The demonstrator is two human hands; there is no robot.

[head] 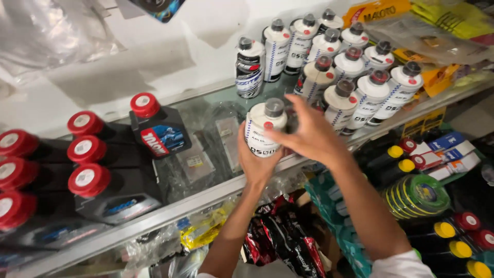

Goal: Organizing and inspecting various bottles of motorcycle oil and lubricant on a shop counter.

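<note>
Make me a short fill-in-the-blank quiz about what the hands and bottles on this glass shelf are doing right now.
1. The left hand and right hand hold one white bottle with a ____ cap.
2. The black bottles at left have ____ caps.
3. The held bottle is over a ____ shelf.

Missing words: grey; red; glass
</note>
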